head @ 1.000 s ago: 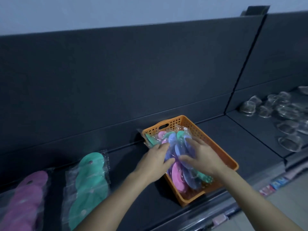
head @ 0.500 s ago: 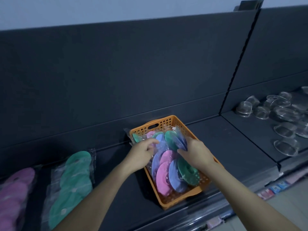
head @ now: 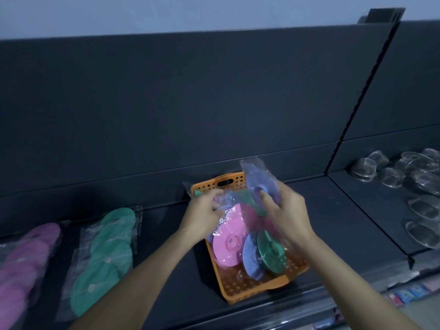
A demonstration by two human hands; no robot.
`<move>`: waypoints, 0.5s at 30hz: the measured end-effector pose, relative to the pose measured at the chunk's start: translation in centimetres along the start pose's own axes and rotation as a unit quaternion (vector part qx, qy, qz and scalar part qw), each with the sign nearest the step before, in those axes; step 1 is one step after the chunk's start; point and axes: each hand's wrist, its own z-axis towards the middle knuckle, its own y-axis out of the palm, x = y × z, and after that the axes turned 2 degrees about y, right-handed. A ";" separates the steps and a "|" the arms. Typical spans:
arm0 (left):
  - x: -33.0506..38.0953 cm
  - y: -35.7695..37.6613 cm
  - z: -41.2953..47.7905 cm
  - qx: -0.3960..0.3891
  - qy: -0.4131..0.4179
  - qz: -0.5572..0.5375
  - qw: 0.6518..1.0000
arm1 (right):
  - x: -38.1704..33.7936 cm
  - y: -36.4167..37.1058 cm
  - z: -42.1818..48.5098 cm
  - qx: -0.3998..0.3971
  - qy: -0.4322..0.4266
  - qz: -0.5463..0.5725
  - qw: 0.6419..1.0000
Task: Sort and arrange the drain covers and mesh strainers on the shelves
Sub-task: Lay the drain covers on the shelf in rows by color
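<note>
An orange perforated basket (head: 240, 285) sits on the dark shelf and holds several bagged drain covers, among them a pink one (head: 229, 244), a purple one (head: 252, 257) and a green one (head: 272, 254). My right hand (head: 289, 215) holds a purple cover in a clear bag (head: 262, 181) lifted above the basket's back end. My left hand (head: 204, 214) grips the plastic of other bagged covers at the basket's back left. To the left on the shelf lie a row of green covers (head: 107, 251) and a row of pink covers (head: 26, 258), all in clear bags.
Several clear mesh strainers (head: 421, 186) lie on the neighbouring shelf section at the right, beyond a black divider (head: 371, 75). The dark back panel rises behind the basket. Bare shelf (head: 176, 277) lies between the green row and the basket. Price tags run along the front edge.
My right hand has lifted a bagged purple cover up out of the basket. My left hand closed on the bags at the basket's back left.
</note>
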 end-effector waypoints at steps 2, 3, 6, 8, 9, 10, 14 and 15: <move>0.4 -0.5 0.2 0.053 0.006 -0.021 0.998 | -0.4 0.0 0.1 0.010 0.023 0.065 0.998; 0.6 -0.9 0.2 0.081 0.007 -0.034 0.996 | -0.7 0.1 0.2 0.021 0.035 0.094 0.995; 0.8 -2.0 0.4 0.165 0.010 -0.081 0.983 | -1.6 0.6 0.5 0.054 0.069 0.189 0.978; 0.9 -3.0 0.4 0.212 0.003 -0.122 0.970 | -2.3 0.9 0.7 0.059 0.081 0.245 0.964; 0.8 -3.6 0.4 0.231 -0.001 -0.137 0.963 | -2.6 1.0 0.7 0.058 0.082 0.263 0.960; 0.7 -4.3 0.3 0.250 -0.004 -0.147 0.957 | -3.0 1.2 0.8 0.054 0.081 0.277 0.956; -0.6 -6.8 -0.5 0.315 0.019 -0.146 0.938 | -4.8 2.9 0.5 0.020 0.082 0.318 0.944; -1.0 -7.3 -0.9 0.325 0.021 -0.139 0.935 | -5.3 3.6 0.2 0.016 0.078 0.315 0.946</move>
